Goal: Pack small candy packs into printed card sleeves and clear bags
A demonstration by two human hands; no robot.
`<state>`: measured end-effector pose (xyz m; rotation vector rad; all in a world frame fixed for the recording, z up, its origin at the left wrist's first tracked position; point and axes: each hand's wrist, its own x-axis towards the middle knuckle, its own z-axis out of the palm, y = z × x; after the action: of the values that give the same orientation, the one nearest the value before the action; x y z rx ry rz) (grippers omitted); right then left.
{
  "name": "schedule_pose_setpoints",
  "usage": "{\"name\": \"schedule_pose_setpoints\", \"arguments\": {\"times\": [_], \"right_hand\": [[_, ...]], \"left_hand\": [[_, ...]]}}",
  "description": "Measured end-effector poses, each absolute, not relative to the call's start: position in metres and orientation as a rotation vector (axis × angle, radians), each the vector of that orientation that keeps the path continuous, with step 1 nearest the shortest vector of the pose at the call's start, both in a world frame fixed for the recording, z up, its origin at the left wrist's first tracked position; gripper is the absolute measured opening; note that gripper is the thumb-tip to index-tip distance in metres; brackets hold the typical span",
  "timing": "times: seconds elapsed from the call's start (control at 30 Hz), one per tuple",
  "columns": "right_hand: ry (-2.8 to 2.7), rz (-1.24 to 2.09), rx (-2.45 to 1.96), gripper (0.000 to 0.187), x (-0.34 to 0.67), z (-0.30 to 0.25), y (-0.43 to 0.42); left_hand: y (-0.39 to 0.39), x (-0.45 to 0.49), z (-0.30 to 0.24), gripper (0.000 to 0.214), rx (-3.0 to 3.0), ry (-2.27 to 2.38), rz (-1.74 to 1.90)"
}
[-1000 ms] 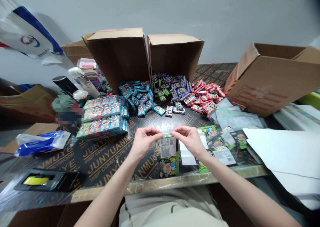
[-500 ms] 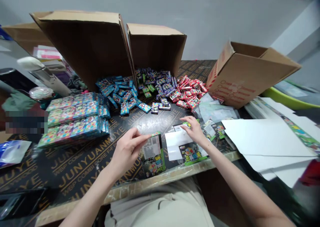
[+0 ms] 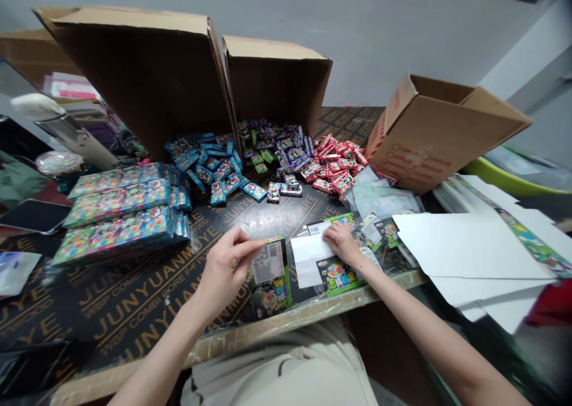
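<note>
My left hand [image 3: 229,263] pinches the top edge of a dark printed packet [image 3: 271,290] with green edges and a grey panel, near the table's front edge. To its right, my right hand [image 3: 343,242] is closed, its fingertips down on a small pile of flat pieces. In that pile are a white sheet [image 3: 308,263] and a dark card with colourful print [image 3: 338,276]. What the right fingertips grip, if anything, is hidden. More printed cards [image 3: 388,232] lie just right of this hand.
Loose blue packets [image 3: 218,167], purple packets [image 3: 290,152] and red packets [image 3: 337,161] are heaped before cardboard boxes [image 3: 277,49]. Stacked blue packs [image 3: 120,206] stand at left. At right are clear sleeves [image 3: 384,200], white card sheets [image 3: 469,245] and another carton [image 3: 438,135].
My right hand has lowered onto the pile of cards, and its spread fingers have closed. The left hand keeps its pinch on the printed packet. The view has shifted slightly.
</note>
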<state>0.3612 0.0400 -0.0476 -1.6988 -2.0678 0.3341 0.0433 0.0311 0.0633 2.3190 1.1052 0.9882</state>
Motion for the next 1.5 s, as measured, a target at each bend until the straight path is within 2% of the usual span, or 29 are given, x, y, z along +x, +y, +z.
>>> {"name": "schedule_pose_setpoints", "arguments": {"times": [0.27,0.33,0.43,0.5,0.6,0.7,0.93,1.0,1.03,1.1,1.17,1.3,1.4,1.5], "right_hand": [[-1.924,0.470,-1.697,0.009,0.352,-0.014,0.047],[-1.829,0.597,-1.603,0.012,0.335,0.011,0.049],[-1.633,1.016,-1.308,0.017,0.296,0.056,0.048],[-1.612,1.183,-1.168,0.017,0.269,0.081,0.045],[-1.655,1.331,-1.056,0.017,0.239,0.099,0.044],[-1.723,1.384,-1.038,0.018,0.226,0.097,0.050],[-1.852,1.285,-1.115,0.018,0.220,0.079,0.061],[-1.850,1.108,-1.172,0.010,0.217,0.077,0.060],[-1.834,0.992,-1.188,0.012,0.217,0.077,0.060],[-1.779,0.752,-1.195,0.029,0.224,0.078,0.061],[-1.718,0.550,-1.222,0.035,0.244,0.077,0.065],[-1.759,0.300,-1.527,0.024,0.318,0.054,0.073],[-1.967,0.277,-1.863,0.018,0.367,0.019,0.068],[-2.038,0.336,-1.930,0.013,0.385,-0.015,0.060]], "left_hand": [[0.025,0.047,0.062,0.026,2.296,1.164,0.990],[0.024,0.048,0.060,0.026,2.287,1.181,1.010],[0.022,0.048,0.055,0.021,2.235,1.242,1.062],[0.021,0.049,0.053,0.014,2.196,1.269,1.114],[0.021,0.048,0.054,0.006,2.184,1.233,1.184],[0.020,0.049,0.059,0.006,2.190,1.187,1.211],[0.019,0.058,0.056,0.012,2.152,1.325,1.289],[0.020,0.061,0.053,0.012,2.192,1.377,1.234],[0.020,0.061,0.053,0.010,2.222,1.394,1.185],[0.021,0.057,0.054,0.010,2.297,1.432,1.079],[0.024,0.047,0.055,0.019,2.374,1.494,0.966],[0.037,0.020,0.054,0.031,2.545,1.700,0.667],[0.046,0.013,0.045,0.063,2.742,1.669,0.342],[0.055,0.023,0.029,0.095,2.822,1.285,-0.078]]}}
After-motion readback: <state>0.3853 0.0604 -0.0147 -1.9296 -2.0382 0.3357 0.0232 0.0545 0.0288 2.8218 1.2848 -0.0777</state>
